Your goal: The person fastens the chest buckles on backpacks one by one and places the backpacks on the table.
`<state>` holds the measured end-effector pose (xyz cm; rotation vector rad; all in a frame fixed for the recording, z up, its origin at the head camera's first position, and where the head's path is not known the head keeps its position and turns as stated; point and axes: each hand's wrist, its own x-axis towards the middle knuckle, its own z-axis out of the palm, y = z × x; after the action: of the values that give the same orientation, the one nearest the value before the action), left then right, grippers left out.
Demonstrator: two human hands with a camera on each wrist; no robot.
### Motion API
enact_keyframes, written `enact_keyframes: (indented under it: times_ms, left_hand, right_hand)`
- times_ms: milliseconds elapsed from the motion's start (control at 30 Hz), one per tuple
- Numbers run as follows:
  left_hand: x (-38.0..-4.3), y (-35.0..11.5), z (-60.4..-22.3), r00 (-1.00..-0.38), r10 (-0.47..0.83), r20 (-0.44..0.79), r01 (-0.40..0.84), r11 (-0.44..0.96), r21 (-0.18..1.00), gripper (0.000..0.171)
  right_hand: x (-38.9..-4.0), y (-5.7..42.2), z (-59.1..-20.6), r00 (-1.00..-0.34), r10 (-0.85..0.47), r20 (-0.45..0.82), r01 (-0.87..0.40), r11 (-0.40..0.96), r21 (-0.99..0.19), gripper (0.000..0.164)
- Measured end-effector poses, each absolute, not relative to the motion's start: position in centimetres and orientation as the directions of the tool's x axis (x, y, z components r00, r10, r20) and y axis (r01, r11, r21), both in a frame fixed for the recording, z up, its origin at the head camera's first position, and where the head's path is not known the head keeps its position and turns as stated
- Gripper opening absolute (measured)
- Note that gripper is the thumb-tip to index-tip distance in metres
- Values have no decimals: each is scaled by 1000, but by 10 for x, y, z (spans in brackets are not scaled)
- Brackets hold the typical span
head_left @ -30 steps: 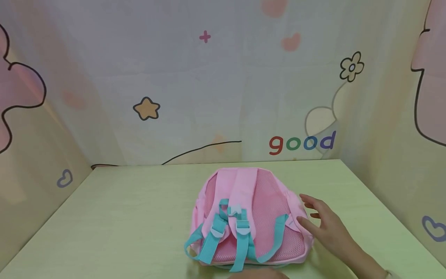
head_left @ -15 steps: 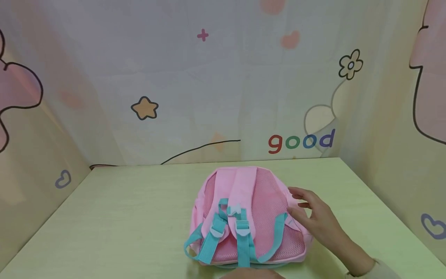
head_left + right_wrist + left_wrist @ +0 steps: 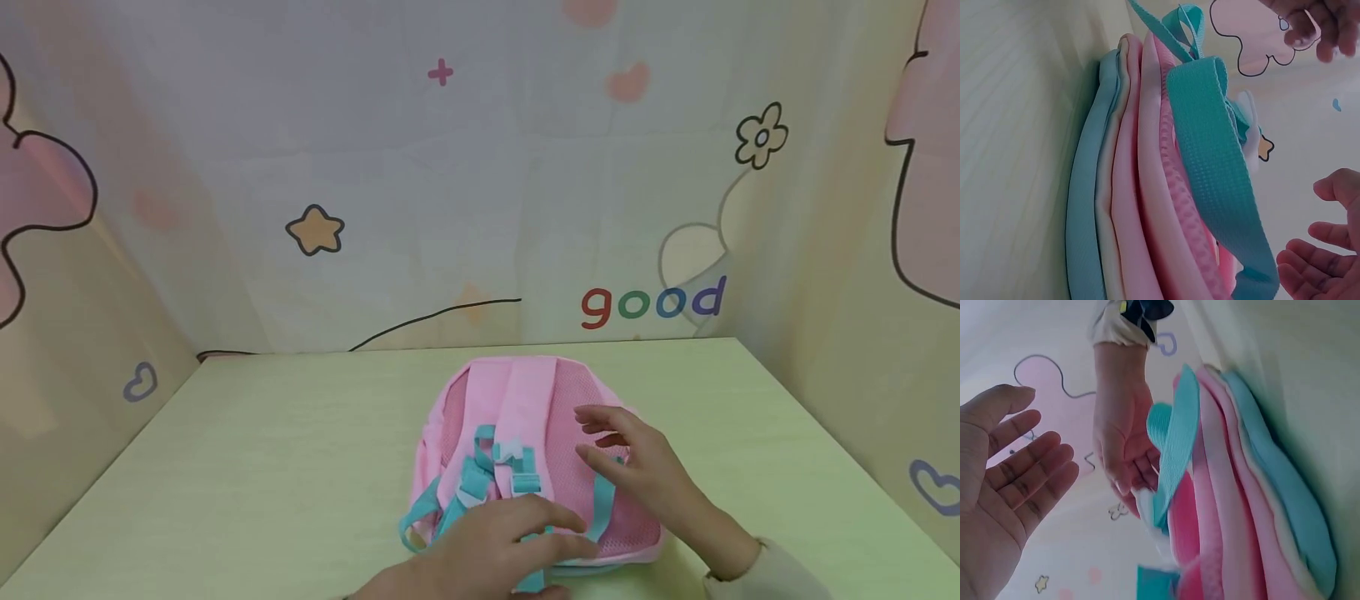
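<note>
A pink backpack [image 3: 585,500] lies on the table with its mesh back and padded shoulder straps [image 3: 525,400] facing up. Teal webbing [image 3: 1179,444] hangs loose from it, fitted with white adjusters. My left hand [image 3: 495,537] is over the lower straps at the near edge, fingers spread and nothing in them. Over the bag's right side is my right hand [image 3: 645,467], its fingers loosely bent and apart from the thumb. In the right wrist view a wide teal strap [image 3: 1210,156] stands up beside the right hand's fingers [image 3: 1319,265].
The pale green tabletop [image 3: 262,467] extends around the bag. Printed cloth walls [image 3: 390,208] with a star, a flower and the word "good" rise at the back and both sides.
My left hand has come up from the bottom edge of the head view over the straps. My right hand has moved left, from beside the bag to above it. The backpack stays in place.
</note>
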<state>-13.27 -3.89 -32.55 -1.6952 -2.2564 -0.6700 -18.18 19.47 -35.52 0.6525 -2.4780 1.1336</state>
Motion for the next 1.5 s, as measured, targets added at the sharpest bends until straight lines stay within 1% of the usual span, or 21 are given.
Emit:
enact_keyframes:
  times_ms: [33, 67, 100, 133, 200, 333, 433, 533, 667, 733, 800, 967, 1100, 1267, 1500]
  left_hand:
    - [-136, -40, -326, -241, 810, 534, 970, 210, 120, 30]
    - [-140, -42, -328, -152, 774, 615, 978, 210, -22, 35]
    - [-145, -43, -330, -57, 726, 686, 958, 234, -167, 40]
    - [-149, -44, -331, -38, 690, 723, 944, 262, -201, 43]
    - [-155, -47, -334, -78, 657, 750, 930, 320, -183, 47]
    - [-167, -53, -339, -222, 625, 749, 897, 433, -95, 48]
    - [-175, -56, -343, -313, 595, 740, 865, 500, -36, 49]
    - [-181, -59, -346, -366, 569, 736, 844, 537, 5, 48]
    - [-188, -63, -349, -391, 551, 738, 827, 562, 19, 47]
    - [-191, -64, -351, -402, 546, 735, 820, 572, 25, 47]
    - [-194, -65, -352, -417, 543, 729, 816, 577, 37, 46]
    - [-198, -66, -357, -484, 540, 689, 796, 598, 92, 46]
    - [-199, -68, -360, -522, 542, 659, 784, 609, 121, 46]
    - [-200, -69, -361, -539, 546, 642, 779, 612, 133, 46]
    - [-201, -71, -364, -547, 542, 638, 779, 608, 152, 46]
  right_hand:
    - [-183, 193, -356, -831, -275, 484, -546, 574, -611, 37]
    - [-184, 190, -356, -820, -288, 495, -562, 567, -602, 36]
    - [-185, 188, -357, -808, -302, 506, -580, 562, -590, 36]
    - [-186, 186, -358, -792, -315, 522, -600, 555, -576, 35]
    - [-188, 182, -359, -757, -347, 553, -644, 538, -544, 34]
    - [-193, 172, -361, -698, -398, 595, -708, 510, -489, 32]
    - [-196, 165, -361, -694, -411, 592, -712, 513, -479, 32]
    - [-197, 160, -361, -722, -407, 560, -685, 532, -497, 33]
    - [-197, 155, -359, -762, -413, 499, -645, 556, -524, 33]
    - [-197, 153, -359, -771, -423, 476, -635, 568, -524, 33]
    - [-197, 152, -359, -776, -433, 458, -629, 582, -515, 32]
    - [-198, 150, -361, -783, -450, 430, -621, 601, -503, 28]
    - [-199, 150, -362, -772, -453, 447, -635, 596, -492, 24]
    - [-198, 151, -360, -757, -447, 477, -650, 594, -474, 21]
    - [-199, 155, -357, -769, -420, 482, -637, 571, -518, 22]
